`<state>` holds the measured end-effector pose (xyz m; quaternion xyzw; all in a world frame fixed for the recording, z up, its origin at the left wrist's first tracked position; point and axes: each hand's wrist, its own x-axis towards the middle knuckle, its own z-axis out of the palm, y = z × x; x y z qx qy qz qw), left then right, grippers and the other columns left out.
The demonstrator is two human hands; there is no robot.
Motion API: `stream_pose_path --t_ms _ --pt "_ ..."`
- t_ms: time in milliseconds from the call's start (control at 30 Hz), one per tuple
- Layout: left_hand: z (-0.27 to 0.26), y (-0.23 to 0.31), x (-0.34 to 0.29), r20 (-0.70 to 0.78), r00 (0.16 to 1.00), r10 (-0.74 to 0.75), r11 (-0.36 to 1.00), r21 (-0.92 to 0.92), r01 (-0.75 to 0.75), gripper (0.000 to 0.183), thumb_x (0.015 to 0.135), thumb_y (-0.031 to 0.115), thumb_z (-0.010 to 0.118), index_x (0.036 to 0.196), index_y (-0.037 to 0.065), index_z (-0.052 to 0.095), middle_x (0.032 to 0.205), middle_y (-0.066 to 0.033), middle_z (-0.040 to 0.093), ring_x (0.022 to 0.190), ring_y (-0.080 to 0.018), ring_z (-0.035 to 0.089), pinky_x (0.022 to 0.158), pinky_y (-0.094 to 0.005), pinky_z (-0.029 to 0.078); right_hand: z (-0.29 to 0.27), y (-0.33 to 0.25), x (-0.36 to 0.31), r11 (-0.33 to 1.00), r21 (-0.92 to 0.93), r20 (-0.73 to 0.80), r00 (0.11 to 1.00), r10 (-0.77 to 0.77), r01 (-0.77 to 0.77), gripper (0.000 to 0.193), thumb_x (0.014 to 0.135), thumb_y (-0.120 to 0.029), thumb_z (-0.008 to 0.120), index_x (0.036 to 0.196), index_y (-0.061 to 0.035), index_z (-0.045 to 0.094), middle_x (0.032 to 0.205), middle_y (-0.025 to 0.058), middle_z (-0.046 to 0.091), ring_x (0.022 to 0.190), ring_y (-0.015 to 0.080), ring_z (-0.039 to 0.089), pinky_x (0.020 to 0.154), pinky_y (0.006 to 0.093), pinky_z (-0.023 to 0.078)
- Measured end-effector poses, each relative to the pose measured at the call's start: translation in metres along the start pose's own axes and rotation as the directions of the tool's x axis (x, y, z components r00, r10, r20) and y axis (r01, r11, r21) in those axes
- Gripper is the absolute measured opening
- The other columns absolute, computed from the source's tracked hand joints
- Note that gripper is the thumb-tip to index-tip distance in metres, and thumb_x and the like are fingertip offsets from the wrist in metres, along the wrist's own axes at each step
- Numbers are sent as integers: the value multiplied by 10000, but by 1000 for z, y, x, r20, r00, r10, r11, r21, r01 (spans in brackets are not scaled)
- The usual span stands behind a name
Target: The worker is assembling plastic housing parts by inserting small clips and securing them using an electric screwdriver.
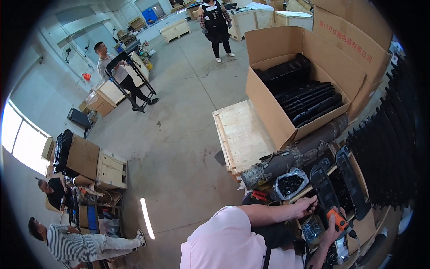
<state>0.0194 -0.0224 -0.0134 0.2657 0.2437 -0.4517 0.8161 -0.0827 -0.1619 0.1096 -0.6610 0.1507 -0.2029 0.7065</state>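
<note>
My right hand [332, 227] is wrapped round an orange and black power screwdriver [337, 220], with a cord or hose trailing from its lower end. To its left, my left hand [305, 207] has its fingers drawn together beside a long black plastic panel [323, 181]; whatever they hold is too small to make out. A second black panel [353, 183] lies to the right of the first. Below my left hand is a clear bag of small metal pieces [311, 229]. Another clear bag, full of small black parts [290, 184], sits just beyond my left forearm.
A large open carton [273, 105] of black panels stands on a wooden crate [244, 130]. A wrapped roll [291, 157] borders the bench. Stacked black parts [389, 139] rise at right. A red-handled tool [259, 195] lies near my arm. Several people stand around; one carries a black frame [130, 80].
</note>
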Motion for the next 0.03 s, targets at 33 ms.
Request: stream_pose_path --t_ms 33 --pt "1 0 0 3 1000 -7 1000 -4 7 276 1026 401 661 1039 126 670 809 59 627 692 -83 593 553 -219 477 -2 1 0 1000 -10 12 1000 -8 8 498 982 -74 655 1445 5 489 1344 208 617 1227 288 590 1134 442 429"
